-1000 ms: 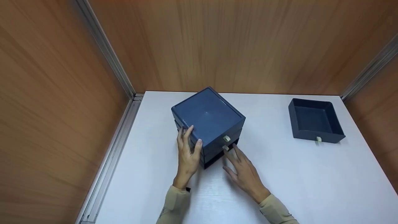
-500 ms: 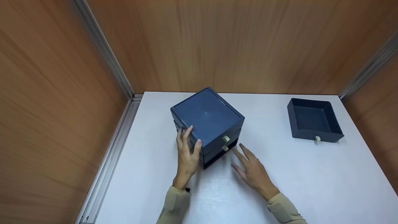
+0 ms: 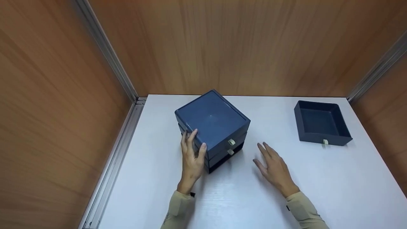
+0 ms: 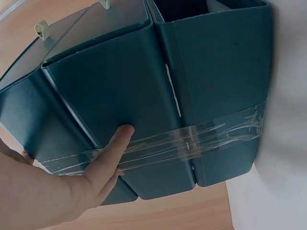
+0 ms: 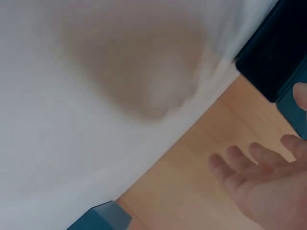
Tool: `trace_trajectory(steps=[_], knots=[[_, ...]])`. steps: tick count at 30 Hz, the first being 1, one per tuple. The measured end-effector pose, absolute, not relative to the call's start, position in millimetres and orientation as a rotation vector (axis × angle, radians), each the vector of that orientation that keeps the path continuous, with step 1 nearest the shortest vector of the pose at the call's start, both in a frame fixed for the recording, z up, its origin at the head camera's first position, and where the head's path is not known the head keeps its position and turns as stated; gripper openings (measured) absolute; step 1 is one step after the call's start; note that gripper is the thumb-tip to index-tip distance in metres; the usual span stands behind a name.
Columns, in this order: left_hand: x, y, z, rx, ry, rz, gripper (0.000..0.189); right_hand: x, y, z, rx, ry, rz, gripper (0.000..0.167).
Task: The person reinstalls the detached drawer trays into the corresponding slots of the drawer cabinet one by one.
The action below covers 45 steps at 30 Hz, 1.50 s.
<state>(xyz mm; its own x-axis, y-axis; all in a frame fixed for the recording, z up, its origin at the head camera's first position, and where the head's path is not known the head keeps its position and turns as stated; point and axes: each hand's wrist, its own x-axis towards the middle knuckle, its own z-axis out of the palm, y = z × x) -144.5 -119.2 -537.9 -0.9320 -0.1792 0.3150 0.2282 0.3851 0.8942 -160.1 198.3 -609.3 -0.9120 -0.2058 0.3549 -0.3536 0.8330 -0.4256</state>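
A dark blue drawer cabinet (image 3: pixel 211 119) of three tiers stands turned cornerwise on the table. Its upper two drawers are in place, each with a pale pull tab (image 3: pixel 231 142); the bottom tier is an open slot (image 3: pixel 226 159). My left hand (image 3: pixel 192 162) rests on the cabinet's left side and top edge, fingers extended. In the left wrist view, clear tape (image 4: pixel 192 141) runs across the tiers beside that hand. Apart from the cabinet, over the table to its right, my right hand (image 3: pixel 276 170) is spread and holds nothing.
A loose dark blue drawer (image 3: pixel 322 122) with a pale tab lies at the back right of the white table (image 3: pixel 229 203). Wooden panels (image 3: pixel 248 47) enclose the back and both sides, with a metal rail (image 3: pixel 120 149) along the left.
My right hand has drawn away from the cabinet's front, moving right toward the loose drawer. The left hand and the cabinet have stayed in place.
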Motion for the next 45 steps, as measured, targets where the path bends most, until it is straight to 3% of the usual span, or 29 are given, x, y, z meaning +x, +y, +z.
trace_trajectory(steps=[45], knots=[[-144.0,-122.1,-539.9,-0.071,-2.316,-1.550,0.060,-209.3,376.6,-598.6,-0.310,-2.900,0.733,0.082]])
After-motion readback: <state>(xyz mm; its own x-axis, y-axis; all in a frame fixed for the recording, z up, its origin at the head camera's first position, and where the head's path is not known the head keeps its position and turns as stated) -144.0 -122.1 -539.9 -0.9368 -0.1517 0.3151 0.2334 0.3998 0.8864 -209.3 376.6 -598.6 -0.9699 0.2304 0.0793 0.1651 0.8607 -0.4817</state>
